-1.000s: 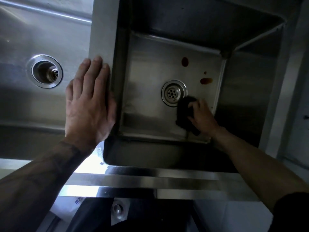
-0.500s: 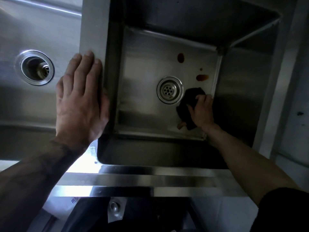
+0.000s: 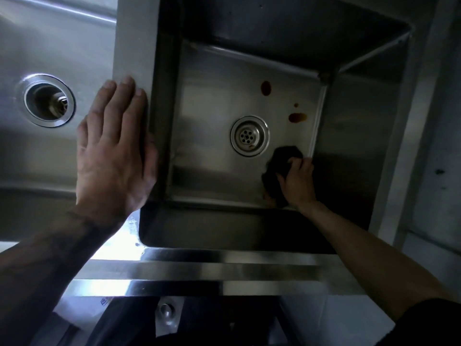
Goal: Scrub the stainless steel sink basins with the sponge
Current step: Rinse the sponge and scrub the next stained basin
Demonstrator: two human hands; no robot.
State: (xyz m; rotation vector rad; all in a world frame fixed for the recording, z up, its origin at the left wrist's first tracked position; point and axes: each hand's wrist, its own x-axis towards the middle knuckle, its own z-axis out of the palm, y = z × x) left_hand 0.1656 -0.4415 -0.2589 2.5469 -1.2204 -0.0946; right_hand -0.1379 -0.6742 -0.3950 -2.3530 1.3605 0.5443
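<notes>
Seen from the head camera, a person leans over a double stainless steel sink, scrubbing the floor of the right basin. The right hand reaches deep into that basin with its fingers curled over a dark sponge, pressing it onto the steel near the front right corner, just beside the round drain strainer. The left hand lies flat and holds nothing, its fingers straight and close together, bracing on the divider between the two basins. The step in hand appears to be the floor of the right basin. Three brown spots lie unscrubbed beyond the sponge: a large one towards the back wall, a smaller smear near the right wall and a tiny dot between them. The next move would likely call for pushing the sponge away from the body, past the drain, and bearing down on those marks. The left basin, with its open drain, looks shallower and shows no sponge. The steel is dull and streaked, with a bright glare along the front rim. The room is dim, and a pale wall stands to the right of the sink.
</notes>
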